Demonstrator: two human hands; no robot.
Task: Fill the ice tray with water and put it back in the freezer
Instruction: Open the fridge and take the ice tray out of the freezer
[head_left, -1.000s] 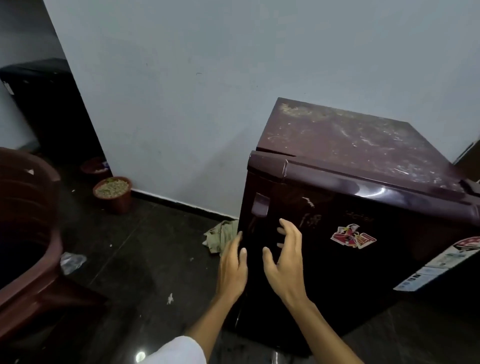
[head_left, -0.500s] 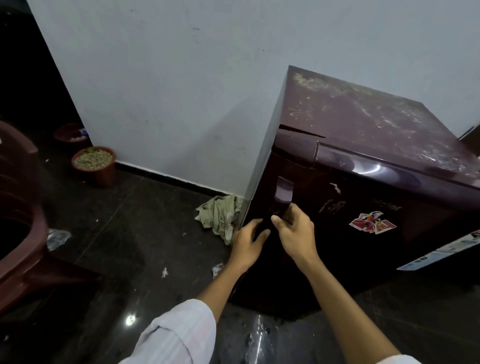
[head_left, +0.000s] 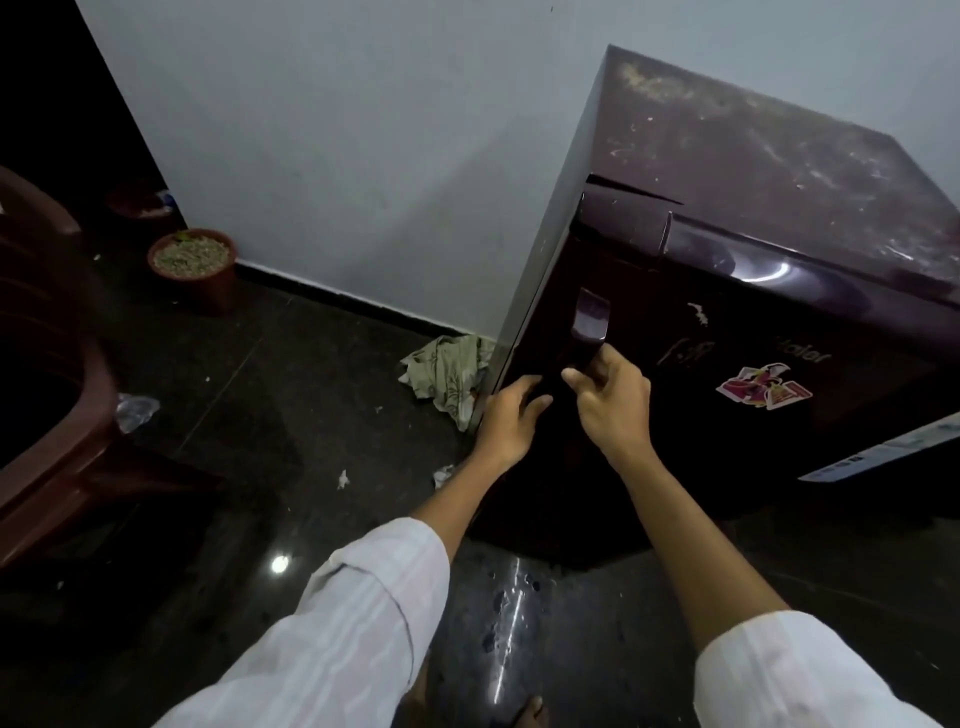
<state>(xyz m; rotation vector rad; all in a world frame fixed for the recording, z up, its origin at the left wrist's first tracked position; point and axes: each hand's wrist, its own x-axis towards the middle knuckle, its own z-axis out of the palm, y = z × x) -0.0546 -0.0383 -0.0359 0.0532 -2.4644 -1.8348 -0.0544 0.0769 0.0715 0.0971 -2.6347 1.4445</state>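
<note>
A small maroon fridge (head_left: 779, 218) stands against the white wall, its door (head_left: 727, 415) closed and facing me. My right hand (head_left: 615, 410) grips the lower part of the door handle (head_left: 588, 317), fingers curled round it. My left hand (head_left: 511, 415) rests on the door's left edge just beside the handle, fingers loosely bent and holding nothing. No ice tray is in view.
A crumpled greenish cloth (head_left: 447, 374) lies on the dark floor at the fridge's left corner. A clay pot (head_left: 192, 265) filled with gravel stands by the wall. A brown plastic chair (head_left: 47, 389) is at the left. Scraps of litter dot the floor.
Both hands went from hovering open before the door to the handle area. My right hand closed round the handle and my left came to the door's left edge. The view moved closer.
</note>
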